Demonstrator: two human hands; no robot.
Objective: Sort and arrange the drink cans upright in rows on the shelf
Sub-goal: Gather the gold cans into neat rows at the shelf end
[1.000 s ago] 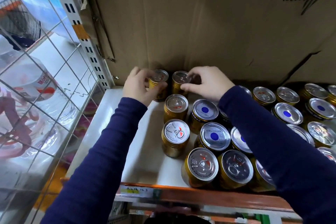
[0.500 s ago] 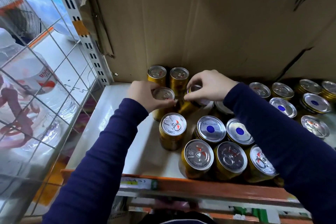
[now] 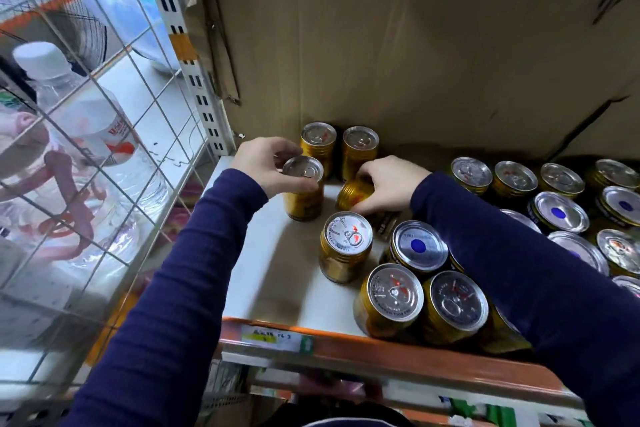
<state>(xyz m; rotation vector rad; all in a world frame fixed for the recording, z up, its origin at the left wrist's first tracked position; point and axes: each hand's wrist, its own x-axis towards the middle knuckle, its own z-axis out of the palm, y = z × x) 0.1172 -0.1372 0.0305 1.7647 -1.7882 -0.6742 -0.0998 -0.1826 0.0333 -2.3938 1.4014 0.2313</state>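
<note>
While two cans [image 3: 338, 146] stand behind, each hand's fingers [image 3: 277, 148] clasp one can.

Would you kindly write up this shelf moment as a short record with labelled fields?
Setting: white shelf with an orange front rail, cardboard backing
Left hand: grips an upright gold can by its top
Right hand: holds a tilted gold can
Back row so far: two upright cans against the cardboard
Unsorted: a cluster of cans to the right, some showing blue-dot ends
Beyond the wire grid: a clear bottle with a white cap
</note>
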